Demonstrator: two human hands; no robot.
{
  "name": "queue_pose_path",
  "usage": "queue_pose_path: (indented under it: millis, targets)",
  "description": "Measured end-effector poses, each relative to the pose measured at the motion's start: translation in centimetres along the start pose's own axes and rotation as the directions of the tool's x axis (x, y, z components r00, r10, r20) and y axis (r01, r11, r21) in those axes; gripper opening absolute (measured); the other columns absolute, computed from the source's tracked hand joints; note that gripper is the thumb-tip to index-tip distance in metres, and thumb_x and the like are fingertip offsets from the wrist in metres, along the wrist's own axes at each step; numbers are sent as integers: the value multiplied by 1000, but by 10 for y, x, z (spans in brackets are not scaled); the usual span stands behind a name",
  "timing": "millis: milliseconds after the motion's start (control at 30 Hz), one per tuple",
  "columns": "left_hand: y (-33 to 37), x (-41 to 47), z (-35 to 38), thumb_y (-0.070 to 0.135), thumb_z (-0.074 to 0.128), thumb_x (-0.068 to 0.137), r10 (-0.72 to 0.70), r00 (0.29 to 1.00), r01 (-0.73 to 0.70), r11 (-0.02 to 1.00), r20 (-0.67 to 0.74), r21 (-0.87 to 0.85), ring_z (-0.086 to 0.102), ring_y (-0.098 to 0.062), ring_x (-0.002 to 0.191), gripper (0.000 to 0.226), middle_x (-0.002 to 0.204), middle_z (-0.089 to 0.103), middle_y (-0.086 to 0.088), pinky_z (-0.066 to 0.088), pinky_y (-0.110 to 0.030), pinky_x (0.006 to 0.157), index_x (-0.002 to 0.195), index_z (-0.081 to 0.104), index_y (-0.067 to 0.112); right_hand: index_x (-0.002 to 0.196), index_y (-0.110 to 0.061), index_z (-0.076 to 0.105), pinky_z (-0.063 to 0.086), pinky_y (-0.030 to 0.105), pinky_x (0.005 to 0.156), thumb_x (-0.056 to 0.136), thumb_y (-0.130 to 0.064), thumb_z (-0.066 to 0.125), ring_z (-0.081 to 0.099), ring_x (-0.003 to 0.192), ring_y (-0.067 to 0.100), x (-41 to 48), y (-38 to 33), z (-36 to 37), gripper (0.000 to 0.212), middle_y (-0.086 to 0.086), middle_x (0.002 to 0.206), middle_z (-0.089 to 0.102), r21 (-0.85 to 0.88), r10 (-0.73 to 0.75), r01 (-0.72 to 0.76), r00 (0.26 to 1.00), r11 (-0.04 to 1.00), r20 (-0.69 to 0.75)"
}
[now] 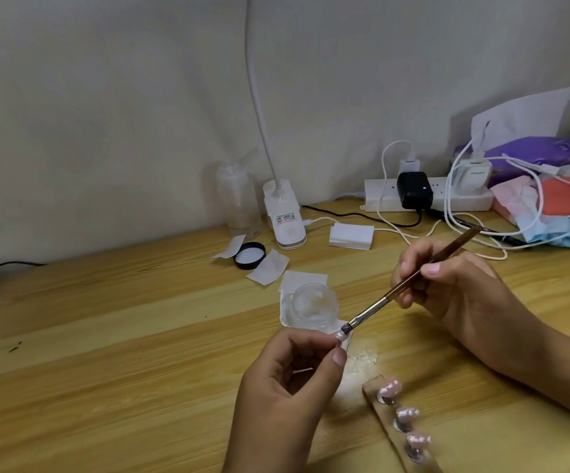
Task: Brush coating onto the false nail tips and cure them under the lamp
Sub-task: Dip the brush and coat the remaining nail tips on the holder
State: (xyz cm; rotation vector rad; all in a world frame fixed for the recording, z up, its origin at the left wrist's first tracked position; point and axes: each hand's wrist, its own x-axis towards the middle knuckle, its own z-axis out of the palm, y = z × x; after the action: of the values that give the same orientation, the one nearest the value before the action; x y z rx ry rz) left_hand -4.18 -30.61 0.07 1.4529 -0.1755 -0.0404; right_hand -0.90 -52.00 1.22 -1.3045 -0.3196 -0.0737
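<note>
The left hand (287, 380) pinched one small pink false nail tip (339, 335) between thumb and finger. It was held up off the table, likely so the brush could reach its top. The right hand (447, 285) held the thin brush with a brown handle and silver collar (410, 285) like a pencil, fingers curled round it, probably for small steady strokes. Its dark bristles touched the nail tip.

The open round glass jar of clear gel (314, 303) sat just behind the left hand, near for dipping. Its black lid (250, 256) lay farther back.

Three more pink nail tips (407, 413) stood on pegs on a brown strip (371, 390). I guess this kept wet coats off the yellow wooden table (106, 336). The white clip lamp with a long bendy neck (285, 216) stood at the back, so this tip looked not yet cured.
</note>
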Motion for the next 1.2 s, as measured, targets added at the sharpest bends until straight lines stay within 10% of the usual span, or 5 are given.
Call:
queue_pose_path:
  millis: [1200]
  targets:
    - [1,-2,1,44,71,52,-19,999,20,1000,38,-15,64,-6,68,23,76,73,0,50,-17,62,72,73,32,74,-21,70,53,22,63,82,-16,51,63,65,14,2,4,-3,21,3,72,62,-6,18,-18,996,1000,-87]
